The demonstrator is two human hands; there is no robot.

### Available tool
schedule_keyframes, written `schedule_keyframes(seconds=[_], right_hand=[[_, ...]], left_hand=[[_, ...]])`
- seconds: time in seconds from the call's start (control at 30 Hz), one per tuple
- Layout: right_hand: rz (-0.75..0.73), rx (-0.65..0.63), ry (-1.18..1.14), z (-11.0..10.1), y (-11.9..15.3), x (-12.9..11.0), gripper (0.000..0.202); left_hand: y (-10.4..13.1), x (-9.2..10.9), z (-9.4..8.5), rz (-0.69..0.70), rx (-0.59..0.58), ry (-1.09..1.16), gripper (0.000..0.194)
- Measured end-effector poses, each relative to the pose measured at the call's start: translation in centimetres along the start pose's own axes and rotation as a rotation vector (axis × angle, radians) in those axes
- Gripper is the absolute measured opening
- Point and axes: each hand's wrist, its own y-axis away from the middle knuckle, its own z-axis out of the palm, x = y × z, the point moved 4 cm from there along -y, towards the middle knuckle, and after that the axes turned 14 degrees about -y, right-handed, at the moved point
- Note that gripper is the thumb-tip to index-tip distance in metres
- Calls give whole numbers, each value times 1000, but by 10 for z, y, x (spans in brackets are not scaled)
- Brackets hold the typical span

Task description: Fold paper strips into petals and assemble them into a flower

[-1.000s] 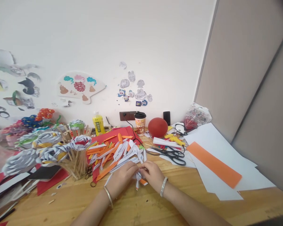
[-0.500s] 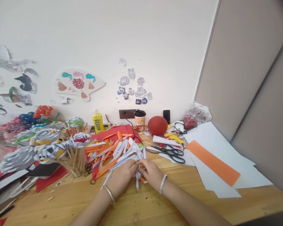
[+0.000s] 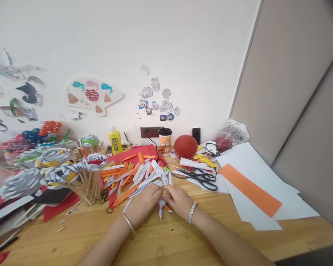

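My left hand point(image 3: 146, 200) and my right hand point(image 3: 180, 200) meet at the near edge of a paper pile, fingertips close together. Both are closed in a pinch on a small folded paper strip point(image 3: 165, 195), mostly covered by the fingers. Just below the fingers, a white folded paper piece point(image 3: 161, 210) with an orange tip points toward me. Beyond my hands lies the heap of white and orange folded strips point(image 3: 135, 173), partly on red paper point(image 3: 144, 152).
Black scissors point(image 3: 202, 179) and a yellow-handled tool point(image 3: 208, 162) lie to the right, near white sheets point(image 3: 238, 199) and an orange strip point(image 3: 251, 190). Behind stand a lidded cup point(image 3: 165, 142), a red ball-like object point(image 3: 185, 146) and a yellow bottle point(image 3: 115, 140). Paper flowers on sticks point(image 3: 63, 173) crowd the left.
My hands stay together in nearly the same place, with only a slight shift of the fingers. A bit more of the pale piece shows between them. The view has tilted slightly.
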Motion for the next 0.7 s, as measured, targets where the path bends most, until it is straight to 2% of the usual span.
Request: schedule_keyframes(seconds=[0.13,0.23,0.4,0.57,0.7], right_hand=[[-59,-4,141,-7,1,0,23],[-75,57,244,-15,1,5,22],[-40,153,385,-23,-2,10,19],[-135,206,281,-19,-1,1,20],[-198,155,188,-9,2,-3,18]], left_hand=[[-2,2,-9,24,86,-48,14],[-2,2,-12,25,123,-62,15],[1,-1,-3,-25,69,-14,18],[1,-1,0,-29,21,-10,18],[-1,-1,-1,-43,-11,-7,15]])
